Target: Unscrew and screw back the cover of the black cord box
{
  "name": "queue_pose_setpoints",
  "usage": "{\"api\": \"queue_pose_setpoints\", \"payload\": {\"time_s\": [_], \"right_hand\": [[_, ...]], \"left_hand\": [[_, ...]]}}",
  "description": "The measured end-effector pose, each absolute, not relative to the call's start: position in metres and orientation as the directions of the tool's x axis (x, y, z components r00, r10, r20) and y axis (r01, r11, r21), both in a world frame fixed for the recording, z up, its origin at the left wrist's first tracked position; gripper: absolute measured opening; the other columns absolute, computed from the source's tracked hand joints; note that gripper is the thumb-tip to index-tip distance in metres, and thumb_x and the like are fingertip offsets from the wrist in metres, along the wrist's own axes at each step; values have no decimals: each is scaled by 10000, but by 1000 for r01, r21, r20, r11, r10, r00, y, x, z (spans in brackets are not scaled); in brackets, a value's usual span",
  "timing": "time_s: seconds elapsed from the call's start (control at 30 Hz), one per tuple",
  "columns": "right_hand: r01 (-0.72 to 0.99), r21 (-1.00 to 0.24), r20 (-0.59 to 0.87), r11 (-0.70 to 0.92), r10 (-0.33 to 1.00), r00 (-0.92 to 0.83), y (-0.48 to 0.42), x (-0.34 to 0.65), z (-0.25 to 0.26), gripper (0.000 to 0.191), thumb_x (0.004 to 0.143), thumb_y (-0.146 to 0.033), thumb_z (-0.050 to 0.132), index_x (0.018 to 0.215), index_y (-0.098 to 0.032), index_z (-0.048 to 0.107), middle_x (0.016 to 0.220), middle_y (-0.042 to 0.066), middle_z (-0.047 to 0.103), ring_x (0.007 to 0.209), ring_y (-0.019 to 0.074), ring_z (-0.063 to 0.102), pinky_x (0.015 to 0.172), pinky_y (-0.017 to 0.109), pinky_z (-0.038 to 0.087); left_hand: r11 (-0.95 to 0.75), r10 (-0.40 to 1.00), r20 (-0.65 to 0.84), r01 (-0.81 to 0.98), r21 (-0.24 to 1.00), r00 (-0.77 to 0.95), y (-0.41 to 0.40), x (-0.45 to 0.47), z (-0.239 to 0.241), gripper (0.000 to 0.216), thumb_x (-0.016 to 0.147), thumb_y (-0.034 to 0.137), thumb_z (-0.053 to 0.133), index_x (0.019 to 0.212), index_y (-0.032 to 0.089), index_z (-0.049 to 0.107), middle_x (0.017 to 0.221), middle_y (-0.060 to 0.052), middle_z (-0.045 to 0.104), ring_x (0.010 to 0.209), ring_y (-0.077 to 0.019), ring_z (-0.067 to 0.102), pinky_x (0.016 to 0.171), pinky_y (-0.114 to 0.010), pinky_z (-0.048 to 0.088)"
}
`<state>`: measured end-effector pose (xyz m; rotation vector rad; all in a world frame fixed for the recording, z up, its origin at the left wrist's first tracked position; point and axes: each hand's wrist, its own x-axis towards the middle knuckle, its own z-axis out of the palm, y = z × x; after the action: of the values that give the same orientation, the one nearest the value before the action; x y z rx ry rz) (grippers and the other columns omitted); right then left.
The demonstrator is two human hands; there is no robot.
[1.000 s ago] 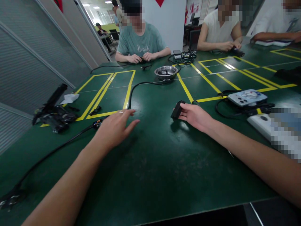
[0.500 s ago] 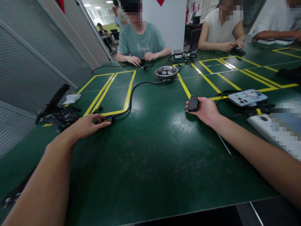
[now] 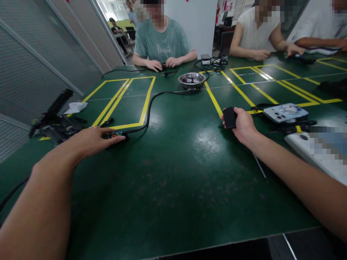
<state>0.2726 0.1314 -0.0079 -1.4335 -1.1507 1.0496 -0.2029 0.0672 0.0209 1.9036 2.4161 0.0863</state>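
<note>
My left hand [image 3: 94, 141] rests on the table at the left, its thumb and fingers closed around an open black cable-end housing [image 3: 117, 135]. Small orange and green parts show inside it. From that housing a black cable [image 3: 149, 110] curves back toward the metal bowl. On the right, my right hand [image 3: 244, 124] holds a small black rectangular cover [image 3: 230, 118] above the table, with its dark face toward me. Below my right forearm lies a thin metal rod [image 3: 260, 168], partly hidden by the arm.
A metal bowl [image 3: 185, 84] holding small parts stands mid-table. Black tools or clamps [image 3: 58, 121] lie at far left. At right are a phone in a patterned case [image 3: 286, 112] and a white device [image 3: 303, 144]. Coiled cables [image 3: 218, 64] lie farther back; several people sit around.
My right hand has shifted slightly right and turned the black cover more upright. My left hand still holds the housing, now a little farther left in view. A co-worker's hand at back right has reached outward.
</note>
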Motion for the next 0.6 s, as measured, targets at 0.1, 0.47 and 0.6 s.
{"api": "queue_pose_setpoints", "payload": {"time_s": [0.1,0.47,0.6], "right_hand": [[309,-951,75,34,989,124,129,273,-14,411,917,-378,287,975,-132,612,803,95,617,676,193,596,628,334,508],[884,-35,291,466,851,-437,112,275,-27,563,936,-398,392,1399,-87,461,1228,245,544,1122,396,490,912,535,408],[855,-21,402,517,788,-467,104,267,-18,550,942,-401,421,1385,-78,467,1293,220,524,1190,355,470,999,510,378]], "left_hand": [[236,965,-79,959,-156,-250,68,-203,31,897,676,859,467,1170,140,674,926,-118,680,691,-229,573,597,-281,425],[397,915,185,881,-259,-358,54,-189,40,938,747,879,158,1207,209,628,1027,-168,651,843,-347,600,661,-426,483],[437,890,248,871,-227,-382,53,-179,38,936,789,838,107,1220,177,611,1025,-191,655,868,-358,609,667,-403,463]]}}
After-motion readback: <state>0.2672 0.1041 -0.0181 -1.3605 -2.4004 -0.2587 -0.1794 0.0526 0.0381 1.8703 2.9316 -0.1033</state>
